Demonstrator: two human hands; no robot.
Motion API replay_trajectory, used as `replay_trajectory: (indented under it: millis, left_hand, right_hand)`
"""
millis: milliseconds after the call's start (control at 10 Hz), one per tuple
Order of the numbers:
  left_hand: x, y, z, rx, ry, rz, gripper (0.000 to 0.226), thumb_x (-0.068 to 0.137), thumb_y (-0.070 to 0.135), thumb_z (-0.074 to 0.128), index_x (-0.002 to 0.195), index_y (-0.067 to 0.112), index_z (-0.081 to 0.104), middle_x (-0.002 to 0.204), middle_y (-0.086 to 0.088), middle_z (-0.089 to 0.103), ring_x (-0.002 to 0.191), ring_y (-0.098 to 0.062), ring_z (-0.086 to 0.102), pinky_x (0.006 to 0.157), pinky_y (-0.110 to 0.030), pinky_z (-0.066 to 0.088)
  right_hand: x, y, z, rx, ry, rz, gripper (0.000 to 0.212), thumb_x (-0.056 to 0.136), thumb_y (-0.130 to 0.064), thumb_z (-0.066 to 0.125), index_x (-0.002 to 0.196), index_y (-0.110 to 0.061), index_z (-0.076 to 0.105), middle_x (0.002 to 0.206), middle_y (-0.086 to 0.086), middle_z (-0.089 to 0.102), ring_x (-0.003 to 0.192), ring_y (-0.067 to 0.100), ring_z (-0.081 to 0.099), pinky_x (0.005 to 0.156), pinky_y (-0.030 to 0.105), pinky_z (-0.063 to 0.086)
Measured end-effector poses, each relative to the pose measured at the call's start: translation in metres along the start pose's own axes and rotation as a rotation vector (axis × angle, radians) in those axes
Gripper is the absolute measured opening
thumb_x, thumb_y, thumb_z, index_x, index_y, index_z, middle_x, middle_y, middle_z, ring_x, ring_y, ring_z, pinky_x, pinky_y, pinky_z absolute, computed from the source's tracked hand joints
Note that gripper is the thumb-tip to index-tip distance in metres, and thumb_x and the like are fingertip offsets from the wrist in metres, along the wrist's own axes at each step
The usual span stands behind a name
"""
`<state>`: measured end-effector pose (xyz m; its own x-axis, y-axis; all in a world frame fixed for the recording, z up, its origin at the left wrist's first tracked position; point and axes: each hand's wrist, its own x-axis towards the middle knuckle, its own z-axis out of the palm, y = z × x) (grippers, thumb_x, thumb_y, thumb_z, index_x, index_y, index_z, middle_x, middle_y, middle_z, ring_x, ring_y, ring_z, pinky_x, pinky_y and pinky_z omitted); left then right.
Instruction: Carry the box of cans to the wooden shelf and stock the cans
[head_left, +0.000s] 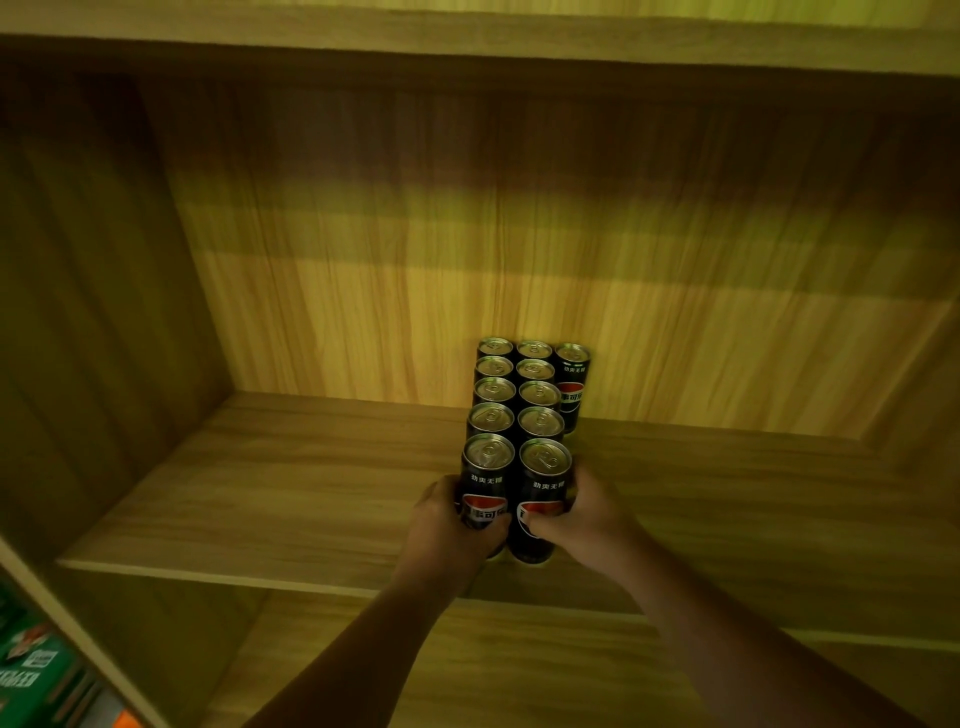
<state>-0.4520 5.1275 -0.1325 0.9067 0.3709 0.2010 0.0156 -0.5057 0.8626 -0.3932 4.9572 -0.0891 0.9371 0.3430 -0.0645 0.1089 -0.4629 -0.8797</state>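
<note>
Item: tall black drinks cans with silver pull-tab tops and a red-and-white emblem, eleven visible, all upright on the board of the light-wood shelf (291, 493).

Arrangement: two touching columns of five cans (511, 395) run from the shelf's front edge back to its rear panel. A single can (571, 384) stands just right of the columns, against the rear panel.

Front pair: the front-left can (487, 480) and the front-right can (543, 496) stand side by side, touching, nearest the shelf's front edge.

Hands: the left hand (449, 522) is wrapped around the front-left can, fingers curled across its label. The right hand (582, 512) is wrapped around the front-right can, thumb lying over its emblem. Both forearms reach in from below the shelf's front edge.

Surroundings: the shelf's left side panel and upper board enclose the bay. A lower board shows beneath. Green printed packaging (36, 670) lies outside the shelf's left panel, low down.
</note>
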Motion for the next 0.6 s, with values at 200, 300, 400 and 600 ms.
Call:
replay_trajectory:
  millis: [200, 300, 400, 600]
  left_hand:
    - [0.001, -0.007, -0.011, 0.349, -0.217, 0.044, 0.088, 0.065, 0.054, 0.079, 0.139, 0.026, 0.042, 0.133, 0.008, 0.051, 0.123, -0.013, 0.049, 0.101, -0.031, 0.047]
    - [-0.005, -0.009, -0.018, 0.560, -0.301, 0.102, 0.096, 0.061, 0.070, 0.068, 0.143, 0.034, 0.034, 0.137, 0.011, 0.046, 0.127, -0.013, 0.041, 0.105, -0.036, 0.041]
    - [-0.015, -0.009, -0.028, 0.664, -0.381, 0.083, 0.104, 0.057, 0.073, 0.061, 0.146, 0.032, 0.027, 0.142, 0.008, 0.041, 0.133, -0.020, 0.037, 0.109, -0.045, 0.036]
    - [-0.040, -0.003, -0.049, 0.830, -0.436, 0.129, 0.104, 0.077, 0.080, 0.044, 0.156, 0.025, 0.005, 0.161, -0.005, 0.017, 0.148, -0.030, 0.016, 0.118, -0.054, 0.018]
  right_hand:
    - [-0.009, 0.016, -0.010, -0.263, -0.077, 0.048, 0.088, 0.066, -0.043, 0.082, 0.141, -0.029, 0.037, 0.141, -0.007, 0.049, 0.129, 0.018, 0.048, 0.100, 0.040, 0.044]
    - [-0.016, 0.021, -0.014, -0.387, -0.076, 0.078, 0.099, 0.065, -0.054, 0.079, 0.147, -0.031, 0.028, 0.154, -0.004, 0.036, 0.137, 0.022, 0.040, 0.106, 0.046, 0.041]
    - [-0.029, 0.024, -0.015, -0.478, -0.099, 0.085, 0.110, 0.066, -0.067, 0.071, 0.153, -0.030, 0.013, 0.163, -0.001, 0.018, 0.146, 0.025, 0.026, 0.113, 0.049, 0.034]
    - [-0.063, 0.023, -0.005, -0.783, -0.114, -0.030, 0.103, 0.079, -0.076, 0.046, 0.155, -0.025, 0.000, 0.165, 0.001, -0.004, 0.151, 0.024, -0.005, 0.120, 0.043, 0.007]
